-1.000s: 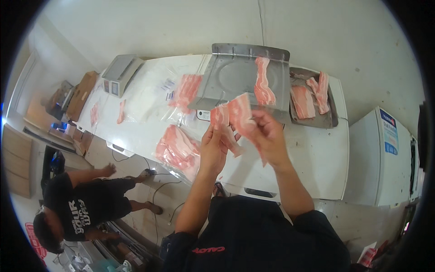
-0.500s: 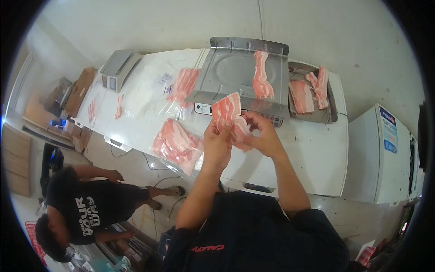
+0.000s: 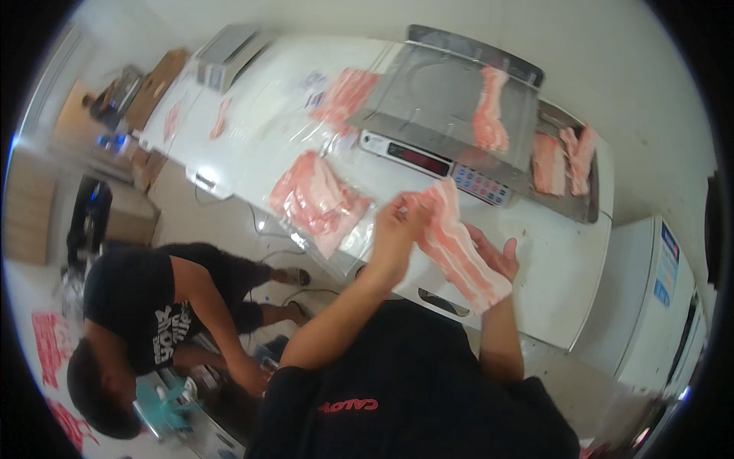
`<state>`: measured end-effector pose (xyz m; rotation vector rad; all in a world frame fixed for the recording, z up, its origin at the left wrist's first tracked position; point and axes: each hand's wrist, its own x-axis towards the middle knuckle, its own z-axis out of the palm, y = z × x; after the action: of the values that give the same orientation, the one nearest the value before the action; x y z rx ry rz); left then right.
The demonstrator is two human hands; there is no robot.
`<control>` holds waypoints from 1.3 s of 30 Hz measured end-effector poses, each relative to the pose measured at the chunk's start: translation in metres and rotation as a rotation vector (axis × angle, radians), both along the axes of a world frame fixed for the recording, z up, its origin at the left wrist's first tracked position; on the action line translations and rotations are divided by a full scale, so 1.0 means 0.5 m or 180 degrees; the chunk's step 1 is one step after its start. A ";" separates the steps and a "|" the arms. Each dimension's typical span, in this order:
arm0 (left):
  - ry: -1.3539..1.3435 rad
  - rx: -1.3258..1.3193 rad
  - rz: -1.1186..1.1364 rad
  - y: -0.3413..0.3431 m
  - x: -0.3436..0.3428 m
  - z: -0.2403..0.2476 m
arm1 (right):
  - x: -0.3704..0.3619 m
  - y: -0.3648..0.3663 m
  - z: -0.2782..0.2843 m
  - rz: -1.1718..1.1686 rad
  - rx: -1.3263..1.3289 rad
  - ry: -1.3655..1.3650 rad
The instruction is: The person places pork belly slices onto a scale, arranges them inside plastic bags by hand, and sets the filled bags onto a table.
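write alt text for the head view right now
Person's left hand holds a long pink-and-white strip of raw meat, right hand behind it, over a white worktop. Beyond sits a grey metal-topped scale bearing another strip.

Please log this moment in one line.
left hand: pinching sliced meat; right hand: open, partly behind meat; scale: meat strip on top; metal tray: meat pieces inside

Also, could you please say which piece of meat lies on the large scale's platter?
The single strip on the right of the platter; the others are in the grey tray, elsewhere on the white surface, or in the left hand.
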<state>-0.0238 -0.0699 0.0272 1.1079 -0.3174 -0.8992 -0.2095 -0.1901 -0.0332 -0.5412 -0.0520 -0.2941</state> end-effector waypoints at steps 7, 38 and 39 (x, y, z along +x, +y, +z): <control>-0.1371 0.0952 0.0763 0.118 -0.009 -0.069 | 0.041 0.123 0.004 -0.0011 0.1491 0.0300; -0.4649 0.2767 0.0795 0.250 0.157 -0.054 | 0.310 0.228 -0.080 0.0911 0.1852 0.0745; -0.4637 0.2726 0.0766 0.244 0.169 -0.068 | 0.293 0.225 -0.076 0.0827 0.1759 0.0820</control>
<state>0.0607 0.0522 -0.0067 2.4347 -0.9950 0.2174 -0.0631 -0.0776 -0.0710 -0.0169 0.2033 0.0228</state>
